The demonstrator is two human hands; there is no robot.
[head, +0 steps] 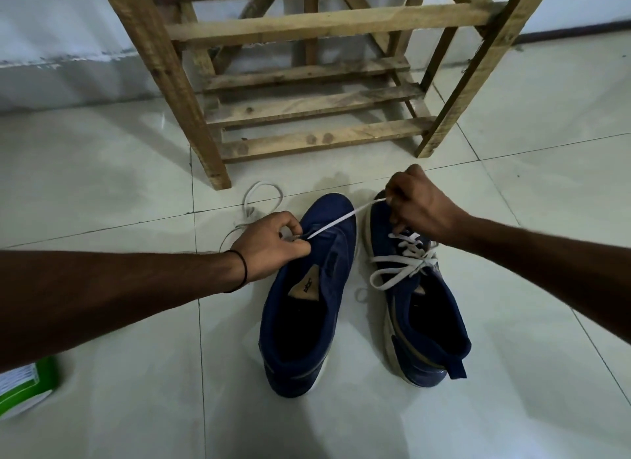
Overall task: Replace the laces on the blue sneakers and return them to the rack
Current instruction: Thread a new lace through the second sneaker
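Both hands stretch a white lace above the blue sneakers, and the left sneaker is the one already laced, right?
No: the head view shows the right sneaker laced, the left sneaker unlaced. The left hand and right hand do stretch the white lace.

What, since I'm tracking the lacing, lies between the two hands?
A white lace stretches from the left hand to the right hand, over the toe of the unlaced sneaker, seen in the head view.

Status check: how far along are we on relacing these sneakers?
Looks done: the right sneaker carries a tied lace. In hand: the left hand and right hand pinch a white lace taut over the left sneaker, which shows no threaded rows yet. Left: lacing that one, then both go on the rack.
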